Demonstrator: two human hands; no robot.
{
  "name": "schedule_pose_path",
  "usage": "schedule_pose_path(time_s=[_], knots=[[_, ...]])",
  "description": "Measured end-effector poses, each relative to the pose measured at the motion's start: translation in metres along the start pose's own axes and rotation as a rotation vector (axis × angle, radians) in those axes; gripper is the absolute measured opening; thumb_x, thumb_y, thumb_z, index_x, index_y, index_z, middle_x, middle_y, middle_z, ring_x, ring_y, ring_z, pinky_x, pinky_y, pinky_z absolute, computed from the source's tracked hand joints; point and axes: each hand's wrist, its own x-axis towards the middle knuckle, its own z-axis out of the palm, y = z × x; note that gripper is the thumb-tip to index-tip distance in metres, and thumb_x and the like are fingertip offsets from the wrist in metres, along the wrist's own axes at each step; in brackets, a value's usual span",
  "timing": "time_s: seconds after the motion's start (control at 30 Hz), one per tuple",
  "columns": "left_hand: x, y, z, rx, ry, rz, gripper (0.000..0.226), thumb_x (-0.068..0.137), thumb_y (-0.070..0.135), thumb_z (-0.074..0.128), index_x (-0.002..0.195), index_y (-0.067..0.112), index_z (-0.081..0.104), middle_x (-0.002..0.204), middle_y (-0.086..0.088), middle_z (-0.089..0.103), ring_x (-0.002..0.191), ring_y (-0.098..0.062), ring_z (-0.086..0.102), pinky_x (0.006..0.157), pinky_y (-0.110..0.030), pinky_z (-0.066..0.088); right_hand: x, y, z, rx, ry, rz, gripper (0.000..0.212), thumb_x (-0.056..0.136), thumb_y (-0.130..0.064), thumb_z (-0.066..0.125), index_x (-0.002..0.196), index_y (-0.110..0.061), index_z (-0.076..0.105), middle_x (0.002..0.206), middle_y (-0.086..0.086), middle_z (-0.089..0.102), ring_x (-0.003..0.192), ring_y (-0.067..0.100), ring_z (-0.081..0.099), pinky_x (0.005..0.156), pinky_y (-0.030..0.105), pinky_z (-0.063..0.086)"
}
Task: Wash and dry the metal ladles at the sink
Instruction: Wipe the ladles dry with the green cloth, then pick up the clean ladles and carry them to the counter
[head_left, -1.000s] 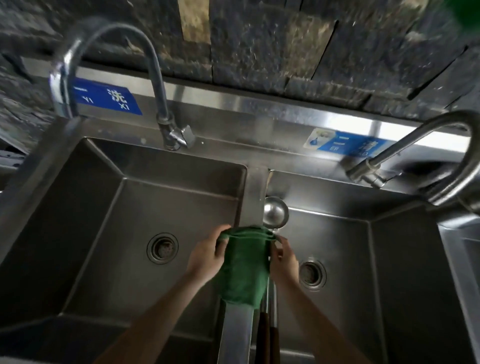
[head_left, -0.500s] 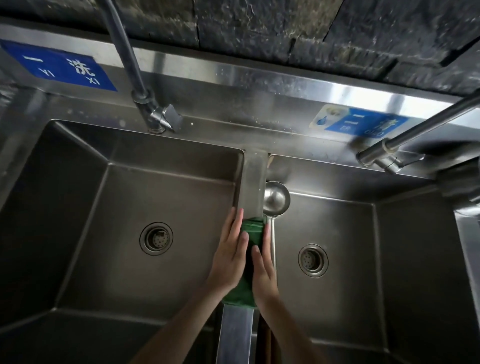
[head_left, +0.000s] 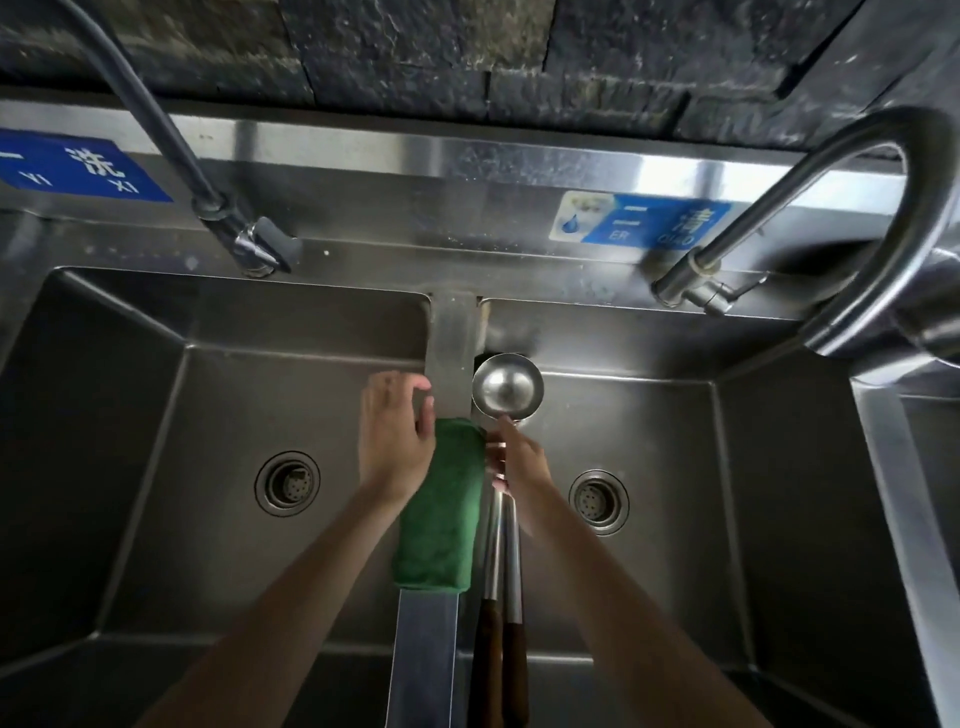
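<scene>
Where right hand (head_left: 522, 460) grips: ladles (head_left: 506, 389).

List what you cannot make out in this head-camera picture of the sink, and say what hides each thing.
- Ladle count: only one bowl shows; two shafts run beneath the right hand, so any second bowl is hidden.
- Right hand's grip: motion blur hides how its fingers lie.
- Handle ends: cut off by the bottom edge.
- Divider under the green cloth: covered.
- Left tap's spout: cut off by the top edge.
</scene>
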Motion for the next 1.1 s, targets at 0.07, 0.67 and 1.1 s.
schedule_pose_path(time_s=[0.07, 0.67, 1.1], knots=[[-0.015, 0.033, -0.001, -0.035, -0.004, 0.106, 0.011, 0.093, 0.009, 0.056, 0.101, 0.011, 0.062, 0.1, -0.004, 0.057, 0.092, -0.019, 0.053, 0.079, -0.033, 0.048, 0.012, 0.019, -0.015, -0.059, 0.061, 0.004, 0.028, 0.091, -0.037, 0.061, 0.074, -0.018, 0.072, 0.064, -0.005, 0.062, 0.056, 0.012, 0.051, 0.055, 0.025, 0.035], [-0.105, 0.049, 0.131, -0.181, -0.691, -1.119, 0.072, 0.075, 0.017, 0.076, 0.138, -0.001, 0.046, 0.132, -0.017, 0.057, 0.118, -0.029, 0.059, 0.088, -0.032, 0.052, 0.082, 0.082, -0.058, -0.121, -0.143, 0.196, 0.044, 0.08, -0.058, 0.076, 0.082, -0.016, 0.066, 0.065, -0.004, 0.065, 0.049, 0.003, 0.061, 0.044, 0.018, 0.048], [-0.118, 0.049, 0.136, -0.179, -0.647, -0.915, 0.027, 0.085, 0.026, 0.06, 0.102, 0.005, 0.064, 0.075, -0.009, 0.064, 0.066, -0.025, 0.064, 0.046, -0.025, 0.041, 0.088, 0.07, -0.014, -0.092, 0.035, 0.197, 0.006, 0.077, -0.006, 0.049, 0.081, -0.004, 0.053, 0.055, 0.01, 0.046, 0.035, 0.019, 0.044, 0.04, 0.023, 0.039]])
